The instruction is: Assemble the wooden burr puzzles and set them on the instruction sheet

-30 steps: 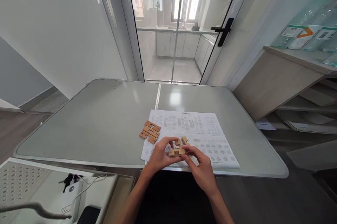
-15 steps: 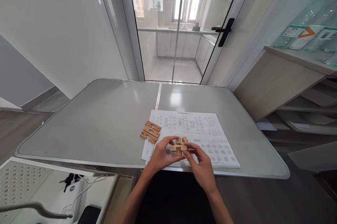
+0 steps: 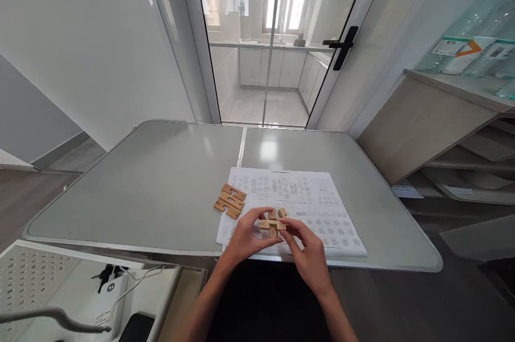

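Observation:
Between my two hands is a small cluster of notched wooden puzzle pieces [image 3: 273, 231], crossed over one another above the printed sheet. My left hand [image 3: 245, 237] grips it from the left, thumb at the near end and fingers at the far end. From the right, my right hand [image 3: 308, 248] pinches the crosswise piece by its end. Just beyond the fingers a loose wooden block [image 3: 282, 213] lies on the sheet. Several flat slotted wooden pieces [image 3: 231, 201] lie side by side at the sheet's left edge. The printed sheet [image 3: 309, 192] carries rows of small line drawings.
A grey table [image 3: 169, 181] spans the front, with a glass door [image 3: 265, 84] behind it. At lower left, a white tray [image 3: 52, 288] holds keys, a white power strip [image 3: 110, 299] and a dark phone [image 3: 137, 327]. Plastic bottles [image 3: 462, 47] stand on a right-hand shelf.
The crosswise piece in my hands has shifted very slightly. Otherwise the hands and the pieces on the table stay where they were.

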`<state>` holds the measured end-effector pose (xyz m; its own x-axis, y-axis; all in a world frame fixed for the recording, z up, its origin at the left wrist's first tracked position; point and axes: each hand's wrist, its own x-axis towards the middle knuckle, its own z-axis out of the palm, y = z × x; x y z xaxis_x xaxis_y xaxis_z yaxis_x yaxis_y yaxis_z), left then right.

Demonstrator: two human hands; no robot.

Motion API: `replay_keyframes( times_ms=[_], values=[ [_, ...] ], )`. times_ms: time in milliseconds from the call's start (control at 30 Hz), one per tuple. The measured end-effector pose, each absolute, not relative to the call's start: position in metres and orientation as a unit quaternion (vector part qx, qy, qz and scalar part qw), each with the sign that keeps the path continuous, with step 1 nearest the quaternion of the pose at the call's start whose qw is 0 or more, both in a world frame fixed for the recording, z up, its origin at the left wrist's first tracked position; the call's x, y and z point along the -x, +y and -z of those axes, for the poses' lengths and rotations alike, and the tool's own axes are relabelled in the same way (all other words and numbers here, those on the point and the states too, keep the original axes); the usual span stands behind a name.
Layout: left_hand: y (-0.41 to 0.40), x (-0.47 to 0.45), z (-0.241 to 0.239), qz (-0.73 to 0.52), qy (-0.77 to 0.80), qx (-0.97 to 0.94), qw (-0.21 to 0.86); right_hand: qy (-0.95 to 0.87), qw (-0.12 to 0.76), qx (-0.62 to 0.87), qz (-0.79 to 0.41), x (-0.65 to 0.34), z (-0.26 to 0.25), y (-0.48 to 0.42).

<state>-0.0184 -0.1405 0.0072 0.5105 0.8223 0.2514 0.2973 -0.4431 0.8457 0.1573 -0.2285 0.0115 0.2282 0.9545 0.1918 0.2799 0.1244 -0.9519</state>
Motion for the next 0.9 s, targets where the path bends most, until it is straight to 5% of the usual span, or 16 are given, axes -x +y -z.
replay_keyframes(
  times_ms=[900],
  values=[
    [-0.140,0.018,-0.003,-0.352,0.329,-0.800,0.358,-0.640,0.474,0.546,-0.259,-0.173,-0.013,-0.232]
  ],
)
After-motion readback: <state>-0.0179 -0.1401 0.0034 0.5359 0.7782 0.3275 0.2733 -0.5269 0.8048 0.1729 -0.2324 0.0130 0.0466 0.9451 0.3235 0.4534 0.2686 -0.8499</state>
